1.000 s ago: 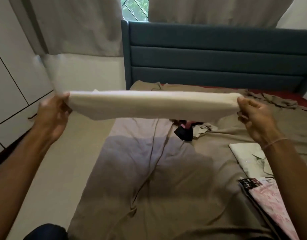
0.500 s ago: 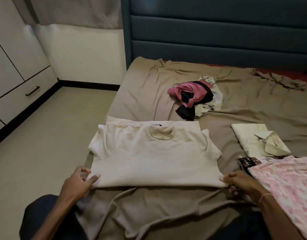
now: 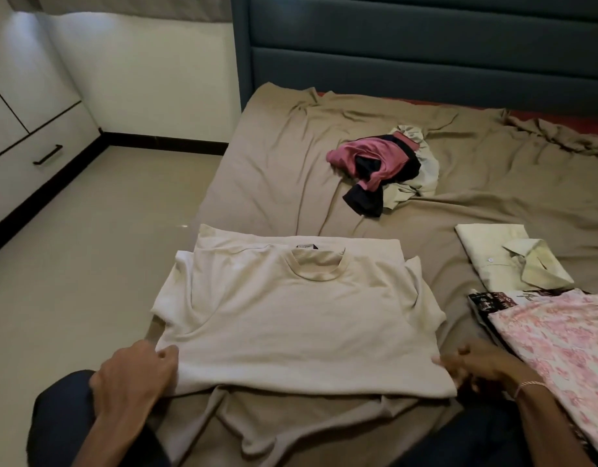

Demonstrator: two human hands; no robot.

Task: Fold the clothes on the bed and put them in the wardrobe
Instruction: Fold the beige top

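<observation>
Nearest, both hands sit at the near edge of the cream tee (image 3: 301, 318). It lies collar-up on the bed (image 3: 274, 156), doubled over w/ the fold line toward the person and short sleeves sticking out each side. Left hand (image 3: 132, 375) has its fingers curled, pinching the near-left corner. Right hand (image 3: 483, 365) is at the near-right corner w/ fingers bent, but it's blurred, so can't tell if it pinches or just touches. Step in hand, I'd say: mid-fold on this tee, first fold laid, sleeves not yet tucked. Next move prob calls for sleeves & sides brought inward, edges kept square, then one more fold. Just beside on the right are a pink floral piece (image 3: 560, 348) and, beyond it, a pale green shirt (image 3: 506, 261), both folded. Further up, a crumpled pile (image 3: 381, 170) waits unfolded. Wardrobe (image 3: 21, 129) is far left across the floor, doors shut.
</observation>
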